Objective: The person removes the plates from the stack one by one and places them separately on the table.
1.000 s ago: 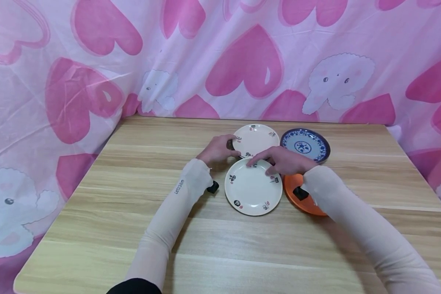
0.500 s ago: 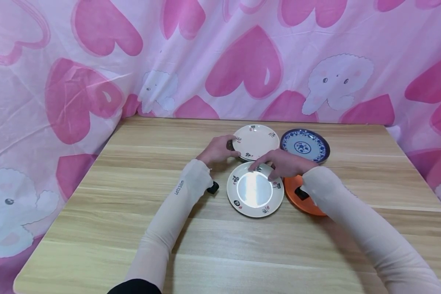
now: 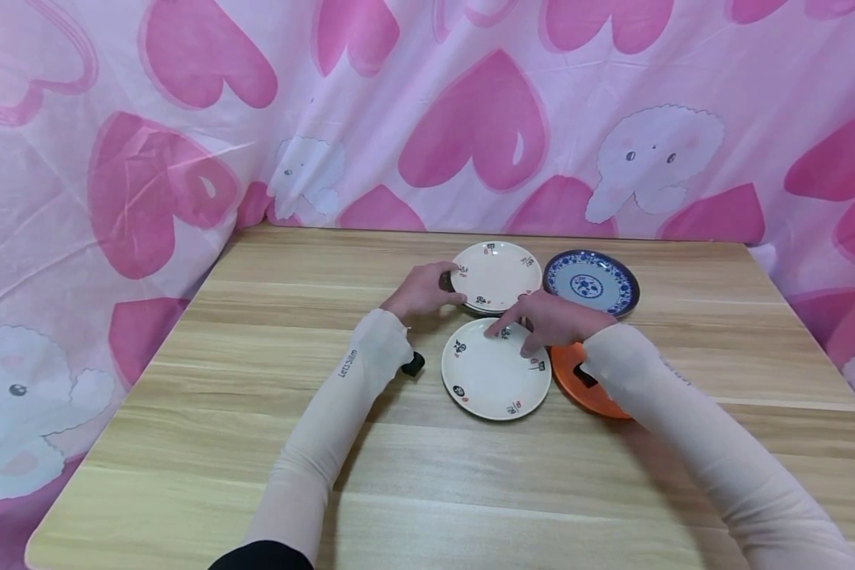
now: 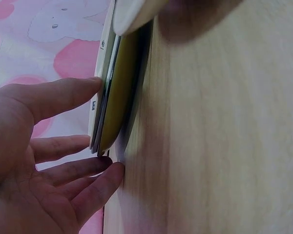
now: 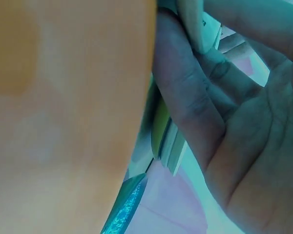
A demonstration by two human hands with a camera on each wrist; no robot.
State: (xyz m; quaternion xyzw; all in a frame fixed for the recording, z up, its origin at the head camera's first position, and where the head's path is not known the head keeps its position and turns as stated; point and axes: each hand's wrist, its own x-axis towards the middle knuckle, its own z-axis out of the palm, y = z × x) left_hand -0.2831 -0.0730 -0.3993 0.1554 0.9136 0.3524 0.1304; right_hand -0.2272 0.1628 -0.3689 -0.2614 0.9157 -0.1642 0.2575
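My left hand (image 3: 425, 286) is at the left rim of a stack of plates at the back. In the left wrist view its thumb and extended fingers touch the stack's edge. A white plate (image 3: 495, 273) with small dark and red marks tops the stack, and a yellowish plate (image 4: 121, 97) shows lower down. My right hand (image 3: 552, 319) holds a similar white plate (image 3: 488, 384) by its far right rim, in front of the stack. The left wrist view shows that plate's rim (image 4: 132, 17) raised off the table. Under the right forearm lies an orange plate (image 3: 613, 405), partly hidden.
A blue-and-white patterned plate (image 3: 587, 283) stands right of the stack at the back. The wooden table (image 3: 427, 491) reaches to a pink heart-print cloth (image 3: 470, 119) behind and at the sides. A black cuff item (image 3: 412, 363) hangs at the left wrist.
My right hand and its white plate have shifted slightly to the right and toward me, opening a small gap from the stack in view. The left hand has barely moved.
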